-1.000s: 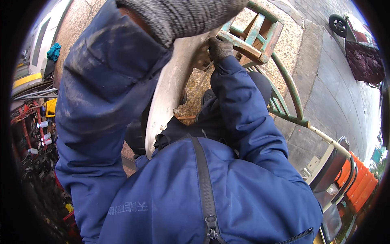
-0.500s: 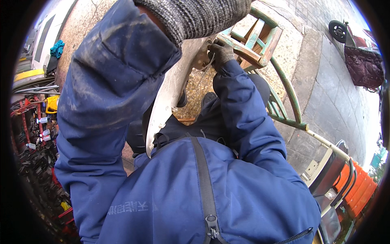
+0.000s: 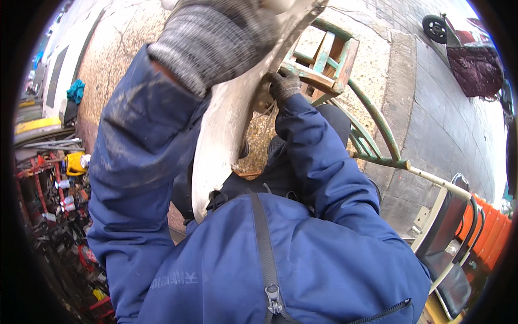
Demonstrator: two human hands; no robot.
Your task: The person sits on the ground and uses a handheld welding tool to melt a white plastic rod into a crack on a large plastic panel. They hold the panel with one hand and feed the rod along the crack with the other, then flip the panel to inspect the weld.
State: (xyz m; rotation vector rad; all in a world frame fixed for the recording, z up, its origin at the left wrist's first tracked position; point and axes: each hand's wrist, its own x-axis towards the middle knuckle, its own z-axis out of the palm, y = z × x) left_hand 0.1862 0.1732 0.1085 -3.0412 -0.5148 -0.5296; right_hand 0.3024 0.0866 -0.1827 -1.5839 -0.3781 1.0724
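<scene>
A long, scuffed off-white curved panel [image 3: 224, 127] leans between my arms, its lower end against my jacket. My left hand [image 3: 216, 46], in a grey knit glove, is bent over the upper part of the panel. Its fingers are blurred and partly hidden. My right hand [image 3: 284, 85], in a dark dirty glove, is at the panel's right edge with its fingers curled. What they hold is hidden. Just beyond that hand stands a worn wooden stool [image 3: 318, 81] with flaking green paint.
A green curved chair frame [image 3: 380, 121] is right of my knee. Farther right are a black padded chair [image 3: 445, 227] and an orange ribbed object [image 3: 488, 232]. Cluttered tools and parts [image 3: 59, 216] lie at left. A wheeled vehicle with a maroon quilted cover [image 3: 475, 70] stands far right.
My left hand has come down and left, showing more of the glove and of the panel's upper end. My right hand has shifted slightly left and stays at the panel's edge.
</scene>
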